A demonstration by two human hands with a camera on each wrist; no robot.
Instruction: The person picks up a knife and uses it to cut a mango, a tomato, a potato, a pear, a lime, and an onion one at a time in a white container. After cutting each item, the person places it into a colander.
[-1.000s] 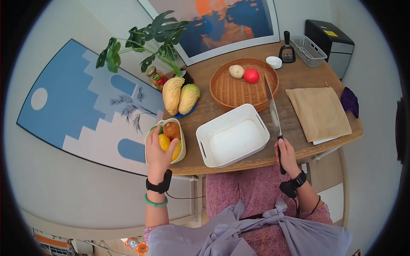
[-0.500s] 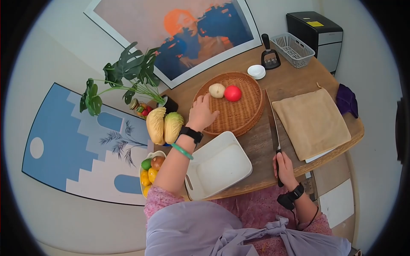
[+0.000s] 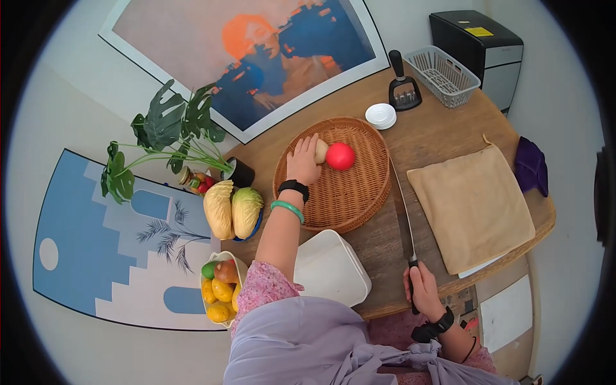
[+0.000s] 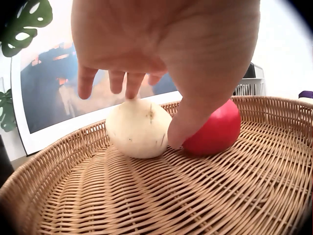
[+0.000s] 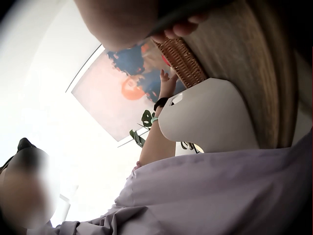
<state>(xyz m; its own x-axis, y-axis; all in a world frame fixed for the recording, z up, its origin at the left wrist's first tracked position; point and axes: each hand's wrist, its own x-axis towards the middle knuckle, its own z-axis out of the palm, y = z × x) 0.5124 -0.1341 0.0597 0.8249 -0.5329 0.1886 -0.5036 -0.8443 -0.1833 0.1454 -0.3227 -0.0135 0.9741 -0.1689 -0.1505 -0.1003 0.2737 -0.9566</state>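
In the head view, my left hand reaches over the left side of a round wicker tray. Under its fingers lies a pale, rounded potato, partly covered from above. The left wrist view has the fingers extended beyond the potato, fingertips near its top, and the thumb between it and a smooth red tomato. My right hand grips the black handle of a long knife. Its blade points away from me, beside the tray's right edge.
A white bin stands in front of the tray, partly behind my left sleeve. Left are napa cabbages and a fruit basket. A tan cloth bag lies right; white dishes and a grey basket stand at the back.
My left hand has moved from above the fruit basket, forward and right, to the potato in the wicker tray. The right hand keeps hold of the knife. The head view has shifted.
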